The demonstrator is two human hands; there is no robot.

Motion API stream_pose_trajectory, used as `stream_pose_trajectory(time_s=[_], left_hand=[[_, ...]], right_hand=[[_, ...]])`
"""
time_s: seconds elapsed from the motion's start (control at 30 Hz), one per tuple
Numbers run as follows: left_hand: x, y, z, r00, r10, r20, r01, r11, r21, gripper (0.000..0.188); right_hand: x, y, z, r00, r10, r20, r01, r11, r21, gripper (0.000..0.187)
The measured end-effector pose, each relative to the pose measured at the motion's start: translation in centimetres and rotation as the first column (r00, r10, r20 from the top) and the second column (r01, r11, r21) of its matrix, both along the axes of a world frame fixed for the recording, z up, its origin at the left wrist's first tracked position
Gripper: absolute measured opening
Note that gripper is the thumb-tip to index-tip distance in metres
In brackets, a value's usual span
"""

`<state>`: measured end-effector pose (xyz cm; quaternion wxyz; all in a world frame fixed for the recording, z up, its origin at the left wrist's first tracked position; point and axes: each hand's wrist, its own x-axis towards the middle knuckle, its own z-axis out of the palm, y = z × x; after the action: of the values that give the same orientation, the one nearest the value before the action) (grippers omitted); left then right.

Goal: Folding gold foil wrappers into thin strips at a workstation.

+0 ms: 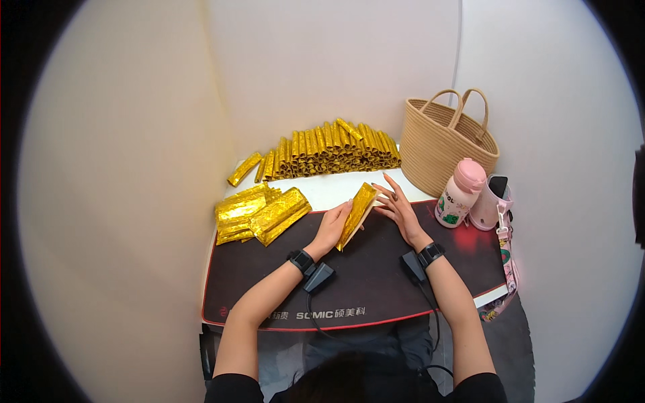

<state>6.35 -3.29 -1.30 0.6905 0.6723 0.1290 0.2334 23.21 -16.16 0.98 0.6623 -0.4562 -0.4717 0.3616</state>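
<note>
Hands: two, both bare, each with one black wrist band and one small black box wired behind it.
Left hand (331, 227): fingers curled together around the left edge of the gold foil sheet (357, 213), thumb under it, clamped on it.
Right hand (398, 207): fingers spread apart and flat, fingertips touching the right edge of the same sheet near its upper end; it closes on nothing.
Gold foil sheet: one, long and narrow, tilted with its upper end away from the person, held just above the desk mat (366, 282) near the mat's far edge, between the two hands.
Flat foil stack (261, 213): one loose pile of gold sheets, left of the left hand, partly on the mat's far left corner; the number of sheets cannot be told.
Rolled foil pieces (334, 151): one heaped row along the back of the counter (322, 190), too many and too closely packed to count; two or three lie apart at its left end.
Basket (443, 144): one, woven, tan, two handles, at the back right.
Bottles: two beside the basket, one pink-capped bottle (458, 193) and one pale pink cup (492, 201) touching it on the right.
</note>
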Motion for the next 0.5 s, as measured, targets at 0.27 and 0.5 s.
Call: stream_pose_trajectory(time_s=[0.27,0.5], left_hand=[[0.7,0.5,-0.6,1.000,0.005,-0.019,0.001,0.953,0.303,0.040],[0.0,-0.1,0.5,0.996,-0.081,-0.035,0.088,0.898,0.432,0.058]], right_hand=[[-0.1,-0.2,0.9,0.993,-0.021,0.113,0.016,0.999,0.040,0.056],[0.8,0.0,-0.7,0.967,-0.043,0.251,0.029,0.998,0.057,0.050]])
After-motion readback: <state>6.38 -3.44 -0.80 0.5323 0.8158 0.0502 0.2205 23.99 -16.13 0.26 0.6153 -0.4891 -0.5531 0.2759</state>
